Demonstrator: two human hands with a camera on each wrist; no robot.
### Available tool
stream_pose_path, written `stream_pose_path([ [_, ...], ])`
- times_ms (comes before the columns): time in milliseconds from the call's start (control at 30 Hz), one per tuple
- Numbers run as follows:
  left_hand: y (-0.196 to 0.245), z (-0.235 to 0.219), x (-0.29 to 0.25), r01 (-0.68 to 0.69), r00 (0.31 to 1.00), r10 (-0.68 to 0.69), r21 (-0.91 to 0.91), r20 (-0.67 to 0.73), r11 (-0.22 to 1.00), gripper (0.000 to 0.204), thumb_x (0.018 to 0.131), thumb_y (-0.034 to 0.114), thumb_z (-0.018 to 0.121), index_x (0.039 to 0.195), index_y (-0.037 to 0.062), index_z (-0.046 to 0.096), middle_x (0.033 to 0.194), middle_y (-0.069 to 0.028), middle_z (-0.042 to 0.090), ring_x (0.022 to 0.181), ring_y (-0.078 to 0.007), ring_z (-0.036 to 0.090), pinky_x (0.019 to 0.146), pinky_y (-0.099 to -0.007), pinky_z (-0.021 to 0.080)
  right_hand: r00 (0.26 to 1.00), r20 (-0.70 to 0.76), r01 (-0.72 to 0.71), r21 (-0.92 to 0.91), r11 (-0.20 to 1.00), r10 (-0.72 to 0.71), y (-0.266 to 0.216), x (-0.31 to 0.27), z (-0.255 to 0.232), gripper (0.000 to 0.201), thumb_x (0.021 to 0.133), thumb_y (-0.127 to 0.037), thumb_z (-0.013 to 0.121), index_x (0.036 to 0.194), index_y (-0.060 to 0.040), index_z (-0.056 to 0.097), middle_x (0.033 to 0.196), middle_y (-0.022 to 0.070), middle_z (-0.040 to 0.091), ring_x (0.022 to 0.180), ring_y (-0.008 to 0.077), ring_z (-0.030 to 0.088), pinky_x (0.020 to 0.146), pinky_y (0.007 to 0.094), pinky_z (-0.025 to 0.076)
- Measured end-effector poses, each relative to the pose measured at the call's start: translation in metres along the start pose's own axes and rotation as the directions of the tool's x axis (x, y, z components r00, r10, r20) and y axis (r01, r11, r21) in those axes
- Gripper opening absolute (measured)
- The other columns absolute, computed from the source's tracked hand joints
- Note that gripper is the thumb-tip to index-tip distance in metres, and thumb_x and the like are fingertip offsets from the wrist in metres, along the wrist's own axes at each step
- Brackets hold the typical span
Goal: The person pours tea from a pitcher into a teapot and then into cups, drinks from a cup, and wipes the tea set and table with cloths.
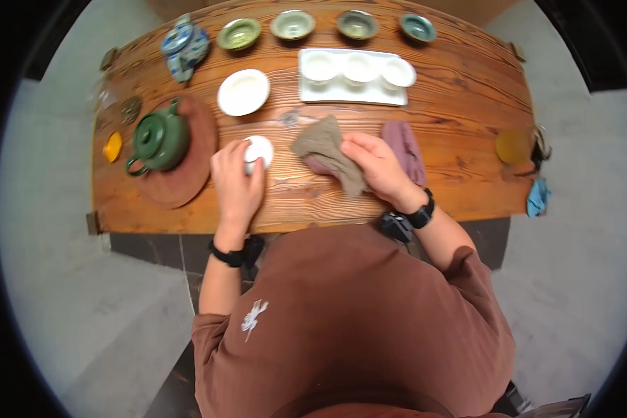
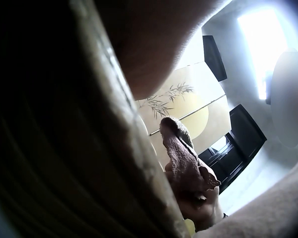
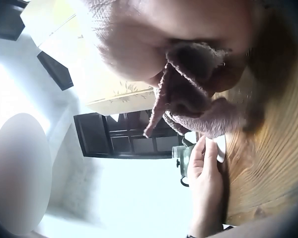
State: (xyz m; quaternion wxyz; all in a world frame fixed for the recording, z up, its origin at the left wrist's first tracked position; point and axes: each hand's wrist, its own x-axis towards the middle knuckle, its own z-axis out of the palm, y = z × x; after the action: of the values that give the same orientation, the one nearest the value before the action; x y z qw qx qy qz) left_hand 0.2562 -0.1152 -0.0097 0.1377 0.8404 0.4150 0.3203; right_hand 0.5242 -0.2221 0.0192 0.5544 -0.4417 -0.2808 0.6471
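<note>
In the head view a white lid-like piece (image 1: 259, 155) lies near the front middle of the table, and the left hand (image 1: 237, 182) grips it between thumb and fingers. To its right, the right hand (image 1: 381, 167) holds a bunched grey-brown cloth (image 1: 325, 148), its purplish underside partly showing, above the wood. The right wrist view shows the cloth (image 3: 203, 114) close up, beyond it the left hand (image 3: 206, 183) on the white piece (image 3: 220, 148). In the left wrist view the cloth (image 2: 181, 158) appears past a large dark shape; what the left hand holds is hidden there.
A green teapot (image 1: 159, 139) stands on a round reddish board (image 1: 200, 143) at left. Behind are a white bowl (image 1: 244, 93), a white tray (image 1: 355, 93) with three white cups, several small bowls and a blue-white pot (image 1: 185, 46). A folded purple cloth (image 1: 403, 150) lies at right.
</note>
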Motion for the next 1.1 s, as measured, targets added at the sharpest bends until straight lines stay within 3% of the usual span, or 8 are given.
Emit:
stream_pose_path([
  [67, 0.001, 0.001, 0.0, -0.02, 1.0, 0.02, 0.025, 0.019, 0.999, 0.035, 0.093, 0.01, 0.071, 0.126, -0.0016, 0.063, 0.129, -0.019, 0.062, 0.12, -0.0397, 0.053, 0.104, -0.0482, 0.043, 0.951, -0.066, 0.205, -0.593, 0.779, -0.301, -0.013, -0.005, 0.004, 0.024, 0.103, -0.023, 0.067, 0.119, -0.0053, 0.071, 0.106, 0.001, 0.072, 0.094, 0.0095, 0.066, 0.083, 0.0269, 0.052],
  [167, 0.006, 0.002, -0.001, 0.011, 0.999, -0.011, 0.008, 0.037, 1.0, 0.034, 0.094, 0.01, 0.07, 0.126, -0.0012, 0.064, 0.13, -0.0185, 0.063, 0.12, -0.0397, 0.052, 0.104, -0.0483, 0.043, 0.763, 0.371, 0.396, -0.916, -0.072, -0.529, -0.031, -0.005, 0.005, 0.027, 0.095, -0.019, 0.073, 0.119, -0.0067, 0.073, 0.11, 0.0062, 0.074, 0.101, 0.0221, 0.069, 0.09, 0.0349, 0.051],
  [367, 0.001, 0.002, 0.002, -0.066, 0.998, 0.066, 0.044, -0.017, 0.997, 0.039, 0.086, 0.008, 0.074, 0.122, -0.0007, 0.064, 0.123, -0.0201, 0.066, 0.115, -0.0417, 0.057, 0.099, -0.0501, 0.045, 0.817, 0.309, 0.355, -0.935, 0.003, -0.487, -0.032, -0.009, -0.005, 0.03, 0.085, -0.021, 0.078, 0.11, -0.0066, 0.075, 0.114, 0.0114, 0.074, 0.106, 0.0324, 0.068, 0.092, 0.0435, 0.051],
  [433, 0.0, -0.001, 0.001, -0.045, 0.998, 0.045, 0.012, -0.037, 0.999, 0.039, 0.087, 0.007, 0.074, 0.123, 0.0001, 0.064, 0.124, -0.0192, 0.065, 0.116, -0.0401, 0.057, 0.101, -0.0485, 0.045, 0.764, 0.229, 0.231, -0.97, -0.076, -0.604, -0.039, -0.015, -0.015, 0.025, 0.082, -0.019, 0.077, 0.103, -0.0053, 0.073, 0.109, 0.0144, 0.074, 0.1, 0.037, 0.069, 0.085, 0.0463, 0.055],
  [533, 0.004, -0.004, 0.001, 0.038, 0.999, -0.038, -0.015, -0.005, 0.999, 0.037, 0.089, 0.011, 0.073, 0.123, -0.0002, 0.064, 0.126, -0.0184, 0.063, 0.117, -0.0399, 0.055, 0.102, -0.0484, 0.044, 0.807, -0.028, -0.045, -0.999, -0.014, -0.59, -0.04, -0.032, -0.025, 0.037, 0.084, -0.021, 0.079, 0.116, -0.0049, 0.071, 0.123, 0.0153, 0.07, 0.113, 0.0371, 0.064, 0.098, 0.0487, 0.05],
  [633, 0.004, -0.005, 0.001, 0.065, 0.998, -0.065, -0.031, 0.006, 0.997, 0.037, 0.09, 0.013, 0.073, 0.124, -0.0002, 0.065, 0.127, -0.0175, 0.062, 0.118, -0.039, 0.054, 0.104, -0.048, 0.044, 0.823, -0.036, -0.112, -0.989, -0.1, -0.567, -0.02, -0.039, -0.031, 0.045, 0.084, -0.023, 0.08, 0.122, -0.0027, 0.068, 0.134, 0.0168, 0.064, 0.125, 0.0375, 0.058, 0.108, 0.0469, 0.044],
  [933, 0.004, -0.009, -0.001, 0.089, 0.996, -0.087, -0.052, 0.033, 0.995, 0.037, 0.091, 0.016, 0.072, 0.125, 0.0005, 0.065, 0.129, -0.0155, 0.061, 0.118, -0.0371, 0.052, 0.104, -0.0469, 0.043, 0.887, 0.03, -0.019, -0.995, -0.102, -0.46, -0.021, -0.045, -0.061, 0.037, 0.084, -0.004, 0.067, 0.121, 0.0, 0.065, 0.138, 0.0189, 0.062, 0.128, 0.0393, 0.056, 0.111, 0.0463, 0.042],
  [1100, 0.004, -0.011, 0.001, 0.09, 0.996, -0.091, -0.092, -0.008, 0.992, 0.039, 0.089, 0.013, 0.074, 0.124, 0.0005, 0.064, 0.128, -0.0161, 0.06, 0.119, -0.0373, 0.052, 0.104, -0.0461, 0.043, 0.853, 0.004, -0.028, -0.998, -0.055, -0.521, -0.021, -0.045, -0.051, 0.032, 0.088, -0.008, 0.069, 0.119, -0.0013, 0.065, 0.142, 0.0179, 0.059, 0.132, 0.0381, 0.054, 0.114, 0.0475, 0.038],
])
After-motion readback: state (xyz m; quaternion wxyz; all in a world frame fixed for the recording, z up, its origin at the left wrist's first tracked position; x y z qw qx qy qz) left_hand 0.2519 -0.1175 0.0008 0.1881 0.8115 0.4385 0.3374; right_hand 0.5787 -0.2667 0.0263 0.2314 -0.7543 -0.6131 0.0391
